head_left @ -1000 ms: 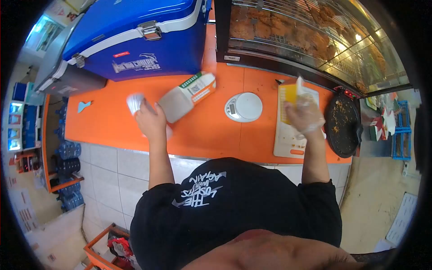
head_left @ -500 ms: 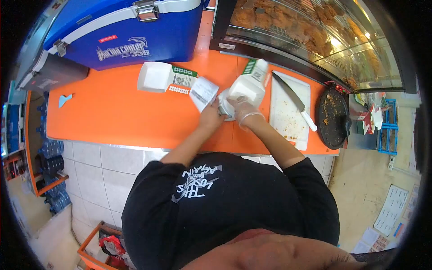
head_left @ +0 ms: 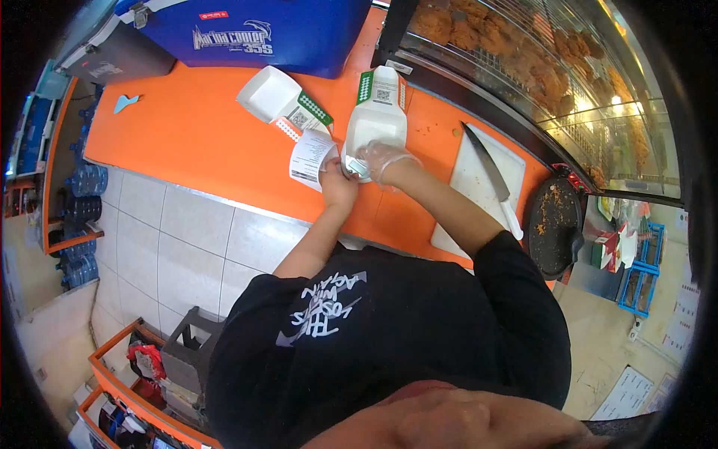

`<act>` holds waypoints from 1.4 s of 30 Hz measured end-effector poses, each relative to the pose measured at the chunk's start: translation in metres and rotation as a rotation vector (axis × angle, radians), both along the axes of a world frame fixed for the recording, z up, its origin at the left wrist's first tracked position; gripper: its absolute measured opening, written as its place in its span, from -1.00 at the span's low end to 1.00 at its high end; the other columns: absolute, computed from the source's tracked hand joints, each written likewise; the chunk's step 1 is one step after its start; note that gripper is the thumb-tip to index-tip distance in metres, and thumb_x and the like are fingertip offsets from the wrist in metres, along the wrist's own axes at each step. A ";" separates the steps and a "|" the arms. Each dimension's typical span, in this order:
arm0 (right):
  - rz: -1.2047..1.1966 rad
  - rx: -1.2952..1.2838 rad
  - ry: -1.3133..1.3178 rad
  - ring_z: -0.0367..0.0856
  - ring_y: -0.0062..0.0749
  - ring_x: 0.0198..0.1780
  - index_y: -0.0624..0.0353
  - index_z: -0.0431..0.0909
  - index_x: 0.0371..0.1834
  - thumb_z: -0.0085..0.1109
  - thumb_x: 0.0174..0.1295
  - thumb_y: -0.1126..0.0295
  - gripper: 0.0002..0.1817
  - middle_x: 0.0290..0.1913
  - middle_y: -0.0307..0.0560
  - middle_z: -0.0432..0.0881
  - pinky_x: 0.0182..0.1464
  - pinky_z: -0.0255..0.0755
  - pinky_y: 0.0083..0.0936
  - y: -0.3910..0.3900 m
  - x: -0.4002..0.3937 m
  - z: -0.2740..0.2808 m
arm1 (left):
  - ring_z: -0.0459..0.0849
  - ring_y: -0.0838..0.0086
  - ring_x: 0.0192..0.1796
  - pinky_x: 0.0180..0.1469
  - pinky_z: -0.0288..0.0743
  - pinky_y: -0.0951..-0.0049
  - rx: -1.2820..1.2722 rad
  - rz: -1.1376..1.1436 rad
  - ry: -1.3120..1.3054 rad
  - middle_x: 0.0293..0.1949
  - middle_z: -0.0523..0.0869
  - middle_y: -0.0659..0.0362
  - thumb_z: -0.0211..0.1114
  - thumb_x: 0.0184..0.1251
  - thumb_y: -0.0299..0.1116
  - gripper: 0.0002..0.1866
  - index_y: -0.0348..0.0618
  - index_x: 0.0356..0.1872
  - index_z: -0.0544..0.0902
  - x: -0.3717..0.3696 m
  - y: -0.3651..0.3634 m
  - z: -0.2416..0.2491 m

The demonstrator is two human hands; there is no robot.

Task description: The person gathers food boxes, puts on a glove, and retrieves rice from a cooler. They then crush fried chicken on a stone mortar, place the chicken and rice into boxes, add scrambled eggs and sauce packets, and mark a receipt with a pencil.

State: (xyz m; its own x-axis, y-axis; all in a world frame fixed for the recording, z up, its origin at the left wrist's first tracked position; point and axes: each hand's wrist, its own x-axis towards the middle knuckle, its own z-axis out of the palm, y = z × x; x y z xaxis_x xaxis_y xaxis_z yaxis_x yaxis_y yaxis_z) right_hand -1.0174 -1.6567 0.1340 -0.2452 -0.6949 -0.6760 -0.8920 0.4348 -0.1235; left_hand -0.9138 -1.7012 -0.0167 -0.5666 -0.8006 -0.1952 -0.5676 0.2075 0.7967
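A: What shows in the head view?
B: The person works at the near box, open on the counter, its near end at the small scale. The gloved right hand is at that end; whether its grip closes on anything, B cannot tell.
A: And the left hand?
B: Its grip is narrow, holding the paper slip, fingertips beside the scale.
A: What does any move there call for?
B: In B's judgement, a level box, with the slip clear of the scale.
A: The counts?
B: 2 open boxes, the other lying farther left; 1 slip, 1 scale, 1 knife on 1 cutting board, 1 dark tray, and 2 coolers, 1 blue and 1 grey. The food pieces in the display case overlap too much to count.
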 end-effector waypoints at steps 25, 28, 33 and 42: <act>0.349 -0.755 0.987 -0.01 -0.37 0.38 -0.13 0.15 0.29 -0.01 0.04 0.30 -0.36 0.37 -0.27 0.04 0.35 -0.09 -0.25 0.065 -0.241 0.122 | 0.62 0.35 -0.34 -0.25 0.45 0.44 -0.090 -0.524 0.679 -0.39 0.66 0.02 0.14 0.11 -0.40 -0.80 -0.18 -0.25 0.63 -0.160 -0.050 0.271; 0.290 -0.735 1.085 0.01 -0.37 0.36 -0.14 0.16 0.28 -0.04 0.11 0.30 -0.42 0.36 -0.31 0.06 0.33 -0.06 -0.19 0.113 -0.229 0.131 | 0.64 0.24 -0.25 -0.14 0.44 0.40 -0.506 -0.595 0.556 -0.27 0.64 -0.07 0.14 -0.01 -0.42 -0.57 -0.16 -0.01 0.51 -0.225 -0.061 0.252; 0.095 -0.795 1.171 0.17 -0.27 0.28 0.00 0.37 0.08 -0.03 0.03 0.39 -0.55 0.27 -0.15 0.23 0.24 0.07 -0.19 0.193 -0.211 0.133 | 0.57 0.22 -0.10 -0.11 0.44 0.33 -0.025 -0.665 0.843 -0.12 0.56 -0.10 0.13 0.04 -0.46 -0.44 -0.15 0.18 0.30 -0.271 -0.034 0.278; -0.188 -1.259 0.884 0.39 -0.06 0.04 0.07 0.48 -0.15 0.03 -0.02 0.44 -0.70 0.08 0.03 0.39 -0.01 0.34 -0.14 0.229 -0.151 0.155 | 0.56 0.13 -0.05 -0.04 0.47 0.12 1.302 -0.594 1.224 -0.13 0.55 -0.07 -0.09 0.22 -0.37 -0.61 -0.32 0.06 0.28 -0.296 0.003 0.372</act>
State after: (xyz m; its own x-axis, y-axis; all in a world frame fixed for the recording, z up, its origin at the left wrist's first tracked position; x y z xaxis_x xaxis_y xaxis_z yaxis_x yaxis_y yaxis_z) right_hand -1.1679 -1.4278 0.2889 -0.3838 -0.5984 0.7033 -0.8218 0.5686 0.0353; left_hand -1.2098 -1.6978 0.3552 -0.9556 -0.1781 0.2347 0.2696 -0.8498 0.4530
